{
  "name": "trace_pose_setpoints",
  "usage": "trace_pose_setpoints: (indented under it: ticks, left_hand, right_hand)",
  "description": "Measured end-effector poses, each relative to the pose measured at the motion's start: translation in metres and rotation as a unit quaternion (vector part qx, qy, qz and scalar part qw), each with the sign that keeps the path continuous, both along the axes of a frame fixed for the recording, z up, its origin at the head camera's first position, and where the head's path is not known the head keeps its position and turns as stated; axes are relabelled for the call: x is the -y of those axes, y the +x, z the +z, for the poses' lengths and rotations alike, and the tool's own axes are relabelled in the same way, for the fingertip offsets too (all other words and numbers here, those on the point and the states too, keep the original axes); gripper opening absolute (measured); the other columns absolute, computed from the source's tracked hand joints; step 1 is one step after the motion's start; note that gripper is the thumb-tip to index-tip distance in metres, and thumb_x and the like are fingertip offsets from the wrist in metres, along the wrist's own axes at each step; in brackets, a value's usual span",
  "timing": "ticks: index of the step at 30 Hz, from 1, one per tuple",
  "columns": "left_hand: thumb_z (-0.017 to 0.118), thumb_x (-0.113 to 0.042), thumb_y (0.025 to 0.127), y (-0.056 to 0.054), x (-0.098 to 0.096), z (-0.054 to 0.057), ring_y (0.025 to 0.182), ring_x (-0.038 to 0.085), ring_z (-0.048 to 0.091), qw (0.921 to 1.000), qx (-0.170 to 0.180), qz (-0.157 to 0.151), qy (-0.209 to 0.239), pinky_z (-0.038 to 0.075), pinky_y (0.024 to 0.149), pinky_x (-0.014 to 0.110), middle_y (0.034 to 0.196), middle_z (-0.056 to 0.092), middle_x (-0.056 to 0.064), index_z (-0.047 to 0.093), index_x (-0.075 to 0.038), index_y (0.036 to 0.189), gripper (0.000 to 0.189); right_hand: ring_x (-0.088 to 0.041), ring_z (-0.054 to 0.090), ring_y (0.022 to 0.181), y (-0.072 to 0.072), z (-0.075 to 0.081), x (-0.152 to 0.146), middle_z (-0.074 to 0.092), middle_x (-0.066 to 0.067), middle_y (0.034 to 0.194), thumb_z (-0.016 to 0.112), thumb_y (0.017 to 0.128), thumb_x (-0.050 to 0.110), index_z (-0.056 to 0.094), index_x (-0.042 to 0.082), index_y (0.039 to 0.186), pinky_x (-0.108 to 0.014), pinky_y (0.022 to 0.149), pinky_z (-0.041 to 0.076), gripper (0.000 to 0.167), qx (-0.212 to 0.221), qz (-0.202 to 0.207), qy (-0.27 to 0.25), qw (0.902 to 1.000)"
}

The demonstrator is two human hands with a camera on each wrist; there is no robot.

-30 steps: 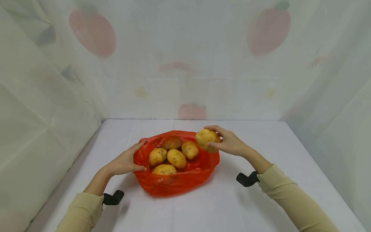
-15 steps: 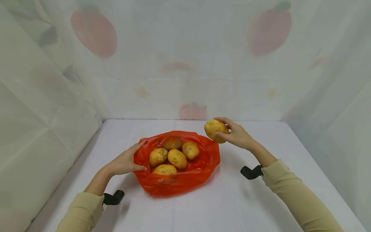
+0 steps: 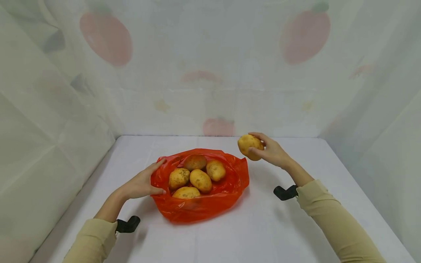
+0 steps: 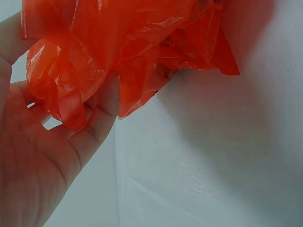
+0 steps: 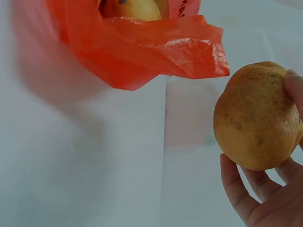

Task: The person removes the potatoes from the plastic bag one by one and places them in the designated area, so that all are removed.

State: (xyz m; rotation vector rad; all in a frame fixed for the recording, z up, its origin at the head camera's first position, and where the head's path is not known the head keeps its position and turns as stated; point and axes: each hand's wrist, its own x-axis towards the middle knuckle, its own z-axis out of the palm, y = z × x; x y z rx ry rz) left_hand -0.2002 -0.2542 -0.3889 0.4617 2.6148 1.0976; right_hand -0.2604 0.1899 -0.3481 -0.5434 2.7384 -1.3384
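Note:
A red plastic bag (image 3: 200,210) stands on the white table with its mouth spread wide, several potatoes (image 3: 201,180) lying inside. At the bag's left side, my left hand (image 3: 139,184) grips the plastic, thumb toward the near side and fingers toward the far side. The left wrist view shows crumpled red film (image 4: 132,38) between that hand's fingers. My right hand (image 3: 273,152) holds one yellow potato (image 3: 247,145) in the air, just beyond the bag's right rim. In the right wrist view, the fingers and thumb clasp this potato (image 5: 255,118), which is apart from the bag.
The white tabletop (image 3: 236,237) extends around the bag. Pale fabric with faded fruit prints (image 3: 218,126) hangs at the back and along both sides. A black angled wrist piece (image 3: 285,193) juts out below each wrist.
My right hand has carried the potato from above the bag's right side up and to the right, slowing lately. The left hand and the bag have stayed in place.

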Motion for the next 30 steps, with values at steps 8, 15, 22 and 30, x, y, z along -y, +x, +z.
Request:
trace_pose_setpoints:
  ticks: [8,15,22,30]
  left_hand:
    - [0.080,-0.026,0.070,0.000,0.000,0.000,0.130,0.039,0.030,1.0000,0.004,0.000,0.007,0.049,0.088,0.046,0.150,0.018,0.014,0.014,-0.020,0.149,0.103]
    - [0.079,-0.026,0.070,-0.001,0.001,0.000,0.129,0.042,0.031,1.0000,0.002,-0.006,0.007,0.050,0.086,0.047,0.149,0.018,0.018,0.013,-0.019,0.149,0.103]
    - [0.080,-0.027,0.070,-0.001,0.000,0.002,0.129,0.039,0.031,0.9999,0.006,-0.005,0.013,0.050,0.086,0.044,0.150,0.019,0.015,0.013,-0.019,0.149,0.104]
    - [0.080,-0.027,0.070,0.000,0.000,0.003,0.128,0.041,0.032,0.9999,0.000,-0.009,0.013,0.051,0.086,0.046,0.149,0.019,0.018,0.013,-0.019,0.149,0.104]
  right_hand:
    - [-0.028,0.050,0.103,-0.007,-0.016,-0.008,0.049,-0.010,0.124,0.065,0.084,0.039,0.040,0.021,0.136,-0.035,0.079,0.049,0.060,-0.001,-0.018,0.010,0.9998]
    - [-0.029,0.049,0.107,-0.013,-0.030,-0.016,0.048,-0.011,0.126,0.063,0.084,0.043,0.039,0.021,0.137,-0.039,0.084,0.048,0.062,0.016,-0.032,0.014,0.9992]
    - [-0.030,0.048,0.108,-0.016,-0.040,-0.018,0.047,-0.013,0.128,0.063,0.085,0.042,0.038,0.020,0.137,-0.042,0.086,0.048,0.062,0.026,-0.045,0.025,0.9983]
    - [-0.032,0.051,0.108,-0.019,-0.053,-0.017,0.050,-0.016,0.126,0.064,0.085,0.039,0.039,0.015,0.136,-0.043,0.086,0.048,0.061,0.021,-0.057,0.020,0.9979]
